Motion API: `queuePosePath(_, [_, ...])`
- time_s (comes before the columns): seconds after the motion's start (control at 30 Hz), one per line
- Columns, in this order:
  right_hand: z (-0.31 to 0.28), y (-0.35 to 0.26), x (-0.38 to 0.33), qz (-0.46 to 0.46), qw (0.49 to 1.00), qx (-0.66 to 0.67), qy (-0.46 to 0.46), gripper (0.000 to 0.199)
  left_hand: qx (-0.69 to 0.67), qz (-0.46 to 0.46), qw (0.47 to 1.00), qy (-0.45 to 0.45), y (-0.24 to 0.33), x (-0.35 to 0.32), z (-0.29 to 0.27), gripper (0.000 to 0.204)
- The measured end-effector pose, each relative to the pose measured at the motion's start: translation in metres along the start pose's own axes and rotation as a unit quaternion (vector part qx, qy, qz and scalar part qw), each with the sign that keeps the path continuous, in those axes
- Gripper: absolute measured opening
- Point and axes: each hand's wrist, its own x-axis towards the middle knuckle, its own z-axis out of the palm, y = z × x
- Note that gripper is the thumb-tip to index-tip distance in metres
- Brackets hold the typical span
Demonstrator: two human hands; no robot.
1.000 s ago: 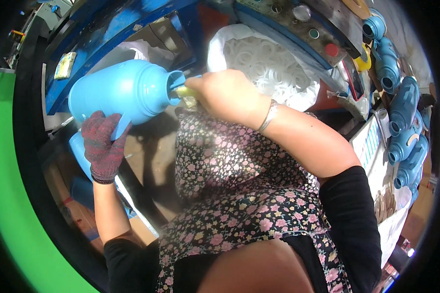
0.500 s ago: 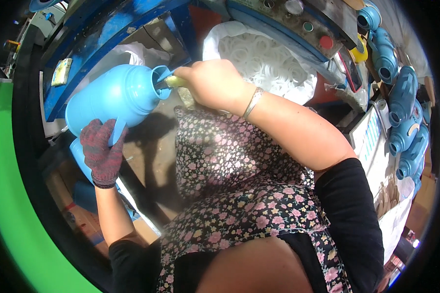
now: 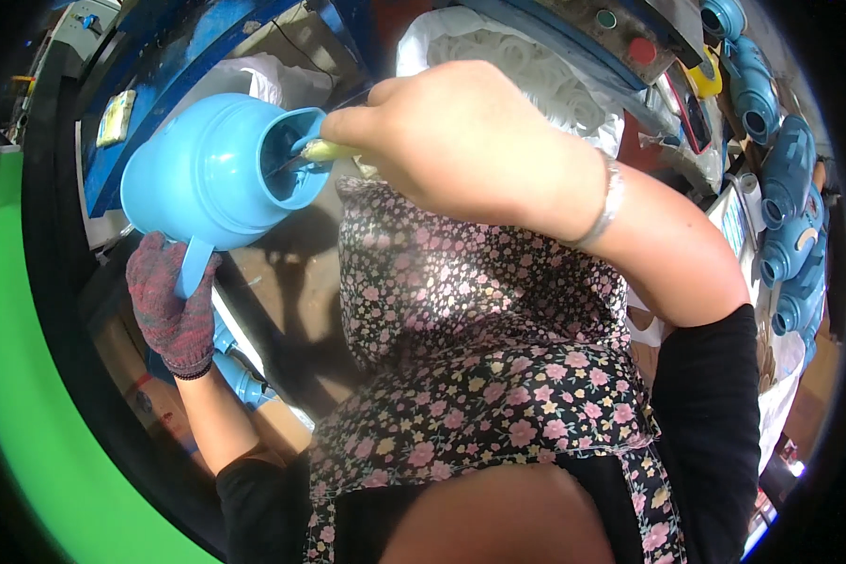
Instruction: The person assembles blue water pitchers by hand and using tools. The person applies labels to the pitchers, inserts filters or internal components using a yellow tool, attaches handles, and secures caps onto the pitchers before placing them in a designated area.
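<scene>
The left grip (image 3: 171, 305) clasping its handle (image 3: 195, 266), a light-blue flask casing (image 3: 197, 169) slants, mouth rightward, toward the right grip (image 3: 461, 141), which pinches a yellow-handled tool (image 3: 329, 150).

left: bright green band (image 3: 19, 376) | upper left: worn blue frame (image 3: 211, 52) | floor (image 3: 321, 273): brown, shadow-streaked

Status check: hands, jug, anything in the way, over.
Left hand, gloved, gripping jug by handle. Right hand gripping yellowish tool at jug's mouth. Jug sideways, mouth rightward. Right hand partly hides tool.
</scene>
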Motion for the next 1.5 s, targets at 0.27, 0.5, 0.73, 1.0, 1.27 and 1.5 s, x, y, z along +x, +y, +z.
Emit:
queuePosePath(0.27, [-0.016, -0.005, -0.010, -0.065, 0.989, -0.096, -0.091, 0.023, 0.001, 0.025, 1.000, -0.018, 0.002, 0.001, -0.002, 0.051])
queuePosePath(0.5, [-0.036, 0.032, -0.027, 0.035, 0.995, 0.089, 0.018, 0.031, -0.016, -0.025, 1.000, -0.002, -0.031, -0.013, 0.011, 0.048])
queuePosePath(0.73, [0.018, 0.167, -0.150, 0.452, 0.884, 0.092, -0.077, 0.034, -0.194, -0.319, 0.919, 0.130, -0.064, -0.014, 0.010, 0.036])
queuePosePath(1.0, [0.131, 0.192, -0.119, 0.389, 0.899, 0.136, -0.147, 0.049, -0.221, -0.342, 0.891, 0.202, -0.039, -0.004, -0.014, 0.037])
queuePosePath(1.27, [0.212, 0.186, -0.104, 0.405, 0.867, 0.094, -0.275, 0.035, -0.050, -0.201, 0.935, 0.288, -0.006, -0.008, -0.052, 0.036])
queuePosePath(1.5, [0.144, 0.203, -0.110, 0.404, 0.889, 0.094, -0.193, 0.021, -0.098, -0.276, 0.883, 0.366, -0.007, 0.012, -0.057, 0.033])
